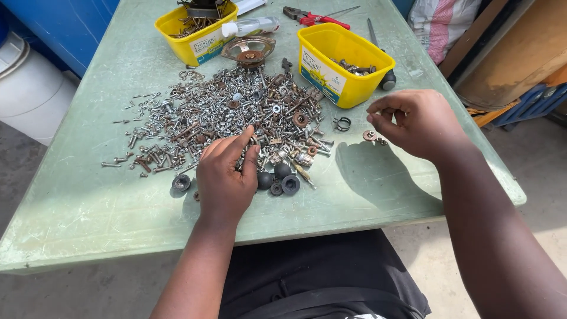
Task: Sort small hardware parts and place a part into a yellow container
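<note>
A wide heap of mixed screws, bolts, nuts and washers (pixel 236 112) is spread over a pale green table (pixel 88 207). My left hand (pixel 227 171) rests palm down on the near edge of the heap, fingers touching the screws. My right hand (pixel 416 121) hovers to the right of the heap, just in front of a yellow tub (pixel 333 62), with fingertips pinched together; whether a small part sits between them I cannot tell. Several black rubber caps (pixel 282 180) lie next to my left hand. A rusty washer (pixel 370 136) lies under my right hand.
A second yellow tub (pixel 198 29) full of hardware stands at the back, with a white tube (pixel 251 26), a rusty round fitting (pixel 248 52), red-handled pliers (pixel 316 18) and a screwdriver (pixel 381 53). A metal clip (pixel 341 124) lies beside the heap. A white bucket (pixel 26 88) stands left.
</note>
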